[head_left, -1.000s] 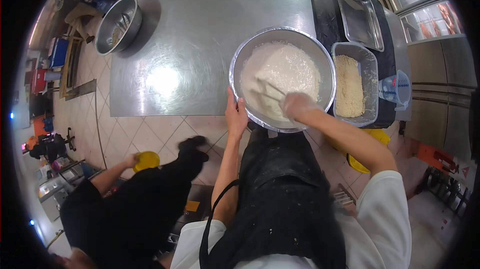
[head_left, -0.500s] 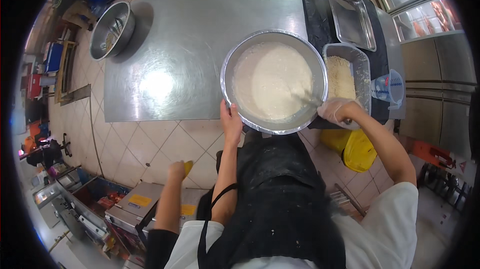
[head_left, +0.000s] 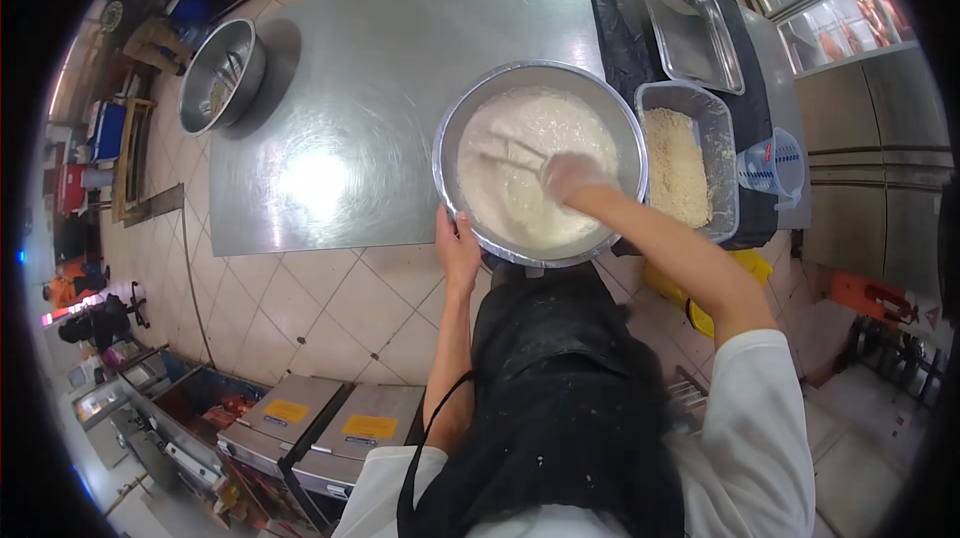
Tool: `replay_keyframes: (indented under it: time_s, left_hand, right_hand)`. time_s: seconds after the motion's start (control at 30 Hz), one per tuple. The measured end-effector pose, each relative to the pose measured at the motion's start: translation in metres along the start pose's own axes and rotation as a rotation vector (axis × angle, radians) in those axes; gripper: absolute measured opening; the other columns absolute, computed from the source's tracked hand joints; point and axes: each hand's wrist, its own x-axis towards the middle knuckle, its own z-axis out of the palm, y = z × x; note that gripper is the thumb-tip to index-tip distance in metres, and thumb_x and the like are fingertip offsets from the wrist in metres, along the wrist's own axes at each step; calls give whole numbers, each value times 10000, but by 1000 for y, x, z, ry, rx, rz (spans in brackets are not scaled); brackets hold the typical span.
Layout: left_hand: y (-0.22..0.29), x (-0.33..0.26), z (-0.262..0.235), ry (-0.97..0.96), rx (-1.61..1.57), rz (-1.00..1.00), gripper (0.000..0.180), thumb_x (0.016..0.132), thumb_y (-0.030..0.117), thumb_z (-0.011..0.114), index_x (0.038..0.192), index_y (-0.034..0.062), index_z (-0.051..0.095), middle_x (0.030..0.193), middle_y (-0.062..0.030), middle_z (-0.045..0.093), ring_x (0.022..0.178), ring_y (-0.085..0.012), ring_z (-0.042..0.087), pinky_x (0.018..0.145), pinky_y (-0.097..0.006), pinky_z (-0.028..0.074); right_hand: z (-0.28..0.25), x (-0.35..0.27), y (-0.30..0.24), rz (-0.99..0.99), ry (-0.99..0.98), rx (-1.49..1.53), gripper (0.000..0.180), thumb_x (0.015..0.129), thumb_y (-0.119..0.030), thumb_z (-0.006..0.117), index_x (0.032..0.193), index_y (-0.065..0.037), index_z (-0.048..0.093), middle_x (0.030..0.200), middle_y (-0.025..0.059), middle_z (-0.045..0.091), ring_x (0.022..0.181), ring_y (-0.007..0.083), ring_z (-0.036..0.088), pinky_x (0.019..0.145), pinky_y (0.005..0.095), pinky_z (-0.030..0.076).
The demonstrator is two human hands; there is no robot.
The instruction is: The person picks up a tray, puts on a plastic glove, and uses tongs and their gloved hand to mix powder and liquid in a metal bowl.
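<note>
Left hand (head_left: 457,250) grip closed on steel bowl (head_left: 448,153) rim — right hand (head_left: 572,178) blurred in batter (head_left: 520,198), grip unclear.

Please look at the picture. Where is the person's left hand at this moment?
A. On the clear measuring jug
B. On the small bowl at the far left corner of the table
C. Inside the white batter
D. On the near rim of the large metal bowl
D. The left hand grips the near rim of the large metal bowl, while the right hand is in the white batter.
</note>
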Motion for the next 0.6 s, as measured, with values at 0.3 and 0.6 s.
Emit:
replay_keyframes:
  time_s: [0.3, 0.6]
  left_hand:
    - [41, -9, 10, 55, -153, -276, 413, 1102, 134, 479, 1486, -14, 450, 1191, -180, 712, 1057, -227, 679, 919, -354, 519]
    - [36, -7, 12, 88, -80, -53, 444, 1092, 139, 488, 1495, -40, 435, 1228, -206, 700, 1101, -254, 675, 974, -366, 502]
  right_hand:
    - [-28, -24, 145, -353, -360, -646, 258, 890, -154, 574, 933, 20, 761, 940, 264, 743, 878, 381, 744, 745, 494, 572]
    - [-11, -81, 65, -359, -736, -152, 326, 993, -228, 448, 1076, 16, 647, 906, 171, 692, 810, 326, 695, 671, 467, 528]
